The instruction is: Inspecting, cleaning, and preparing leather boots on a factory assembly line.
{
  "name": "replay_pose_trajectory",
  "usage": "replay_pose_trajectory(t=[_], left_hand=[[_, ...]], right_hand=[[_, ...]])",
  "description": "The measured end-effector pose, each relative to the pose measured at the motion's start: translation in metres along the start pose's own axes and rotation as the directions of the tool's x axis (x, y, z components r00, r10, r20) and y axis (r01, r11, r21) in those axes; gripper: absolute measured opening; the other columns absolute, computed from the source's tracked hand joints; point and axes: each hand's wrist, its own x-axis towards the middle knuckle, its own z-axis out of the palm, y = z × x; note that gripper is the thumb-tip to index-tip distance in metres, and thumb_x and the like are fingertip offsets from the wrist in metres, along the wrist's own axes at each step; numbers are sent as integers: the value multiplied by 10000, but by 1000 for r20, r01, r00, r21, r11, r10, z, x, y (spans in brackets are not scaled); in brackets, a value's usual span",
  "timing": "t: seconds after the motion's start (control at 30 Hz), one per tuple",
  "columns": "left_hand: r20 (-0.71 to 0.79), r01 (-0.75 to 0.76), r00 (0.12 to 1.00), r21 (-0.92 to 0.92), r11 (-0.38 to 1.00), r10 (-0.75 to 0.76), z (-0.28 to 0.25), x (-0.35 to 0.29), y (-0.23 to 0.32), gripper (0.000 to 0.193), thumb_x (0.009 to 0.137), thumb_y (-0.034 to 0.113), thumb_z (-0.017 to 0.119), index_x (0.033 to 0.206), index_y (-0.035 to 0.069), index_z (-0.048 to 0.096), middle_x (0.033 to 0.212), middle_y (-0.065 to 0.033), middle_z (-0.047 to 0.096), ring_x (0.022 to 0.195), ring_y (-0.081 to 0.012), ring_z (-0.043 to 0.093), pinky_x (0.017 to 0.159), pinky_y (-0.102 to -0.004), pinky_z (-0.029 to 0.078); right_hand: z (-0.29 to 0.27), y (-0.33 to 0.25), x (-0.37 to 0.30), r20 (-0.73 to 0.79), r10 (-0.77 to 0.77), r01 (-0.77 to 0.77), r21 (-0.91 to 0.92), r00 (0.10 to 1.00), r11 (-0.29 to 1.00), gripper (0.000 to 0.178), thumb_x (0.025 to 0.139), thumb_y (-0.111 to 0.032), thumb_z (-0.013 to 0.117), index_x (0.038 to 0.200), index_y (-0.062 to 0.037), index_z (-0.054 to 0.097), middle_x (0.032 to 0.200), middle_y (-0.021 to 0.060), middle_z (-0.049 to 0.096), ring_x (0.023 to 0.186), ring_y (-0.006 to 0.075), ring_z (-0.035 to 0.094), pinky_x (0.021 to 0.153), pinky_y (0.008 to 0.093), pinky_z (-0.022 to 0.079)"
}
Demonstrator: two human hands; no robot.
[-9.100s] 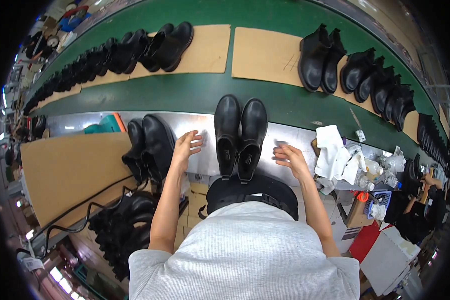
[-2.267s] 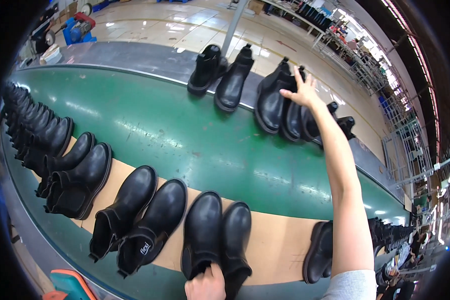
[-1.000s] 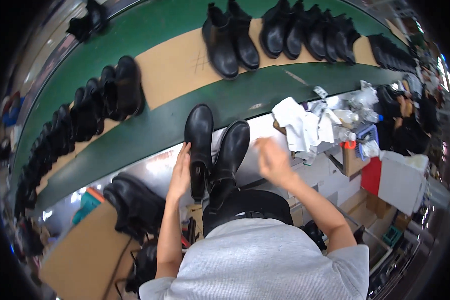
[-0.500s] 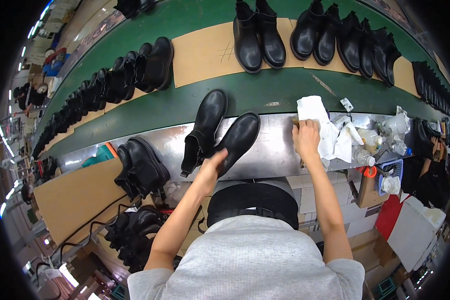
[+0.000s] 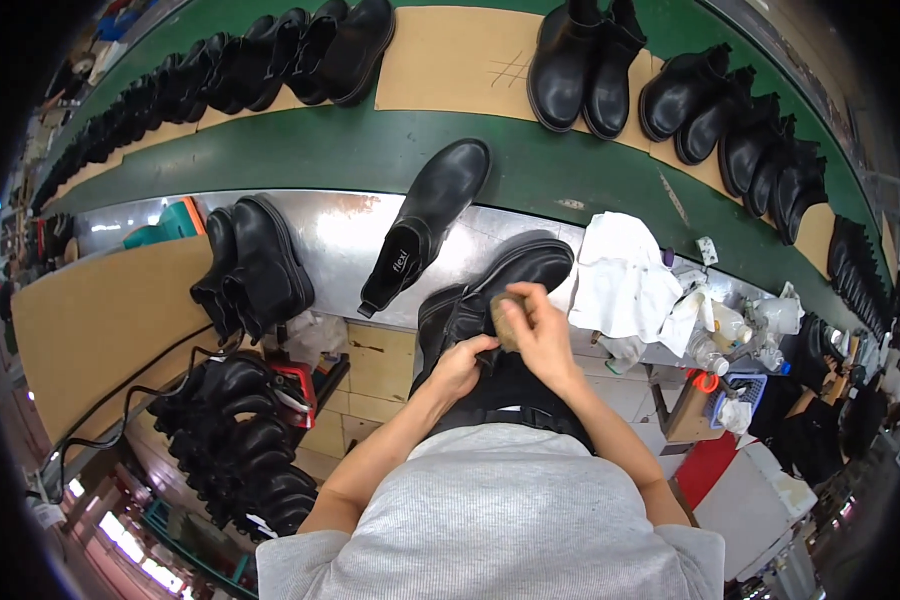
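A black ankle boot (image 5: pixel 530 266) lies tilted over the front edge of the metal worktop, toe pointing away to the right. My left hand (image 5: pixel 456 370) is closed on its upper near the opening. In my right hand (image 5: pixel 542 338) is a small tan-brown pad (image 5: pixel 507 322), pinched in the fingers and against the boot's upper or just over it. The matching boot (image 5: pixel 442 192) stands to the left, its toe over the green surface. To the right of the held boot lies a crumpled white cloth (image 5: pixel 615 270).
Pairs of black boots (image 5: pixel 560 75) line cardboard strips on the green bench (image 5: pixel 350 150). Another pair (image 5: pixel 260 262) stands at left by a cardboard sheet (image 5: pixel 120 310). Plastic bottles (image 5: pixel 707 352) and a blue basket (image 5: pixel 738 398) are at right. More footwear (image 5: pixel 235 430) sits lower left.
My right hand has moved from beside the white cloth to the boot, now with the tan pad showing. My left hand has brought that boot right and nearer. The view has shifted.
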Motion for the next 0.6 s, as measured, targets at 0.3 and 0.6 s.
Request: replay_pose_trajectory(t=[0.3, 0.6], left_hand=[[128, 49, 990, 77, 996, -58, -10, 3, -17, 196, 834, 133, 512, 930, -7, 610, 945, -53, 596, 922, -139, 497, 866, -259, 342], [200, 55, 977, 110, 992, -76, -13, 9, -30, 185, 829, 149, 513, 896, 2, 603, 887, -33, 566, 877, -143, 472, 835, -264, 331]], right_hand=[[6, -6, 62, -194, -320, 148, -594, 927, 791, 188, 850, -239, 546, 908, -62, 526, 712, 151, 616, 607, 339, 594, 504, 414, 441], [14, -15, 57, -122, -216, 114, -554, 969, 825, 185, 837, -211, 573, 927, -57, 525, 744, 167, 624, 657, 346, 607, 554, 392, 464]])
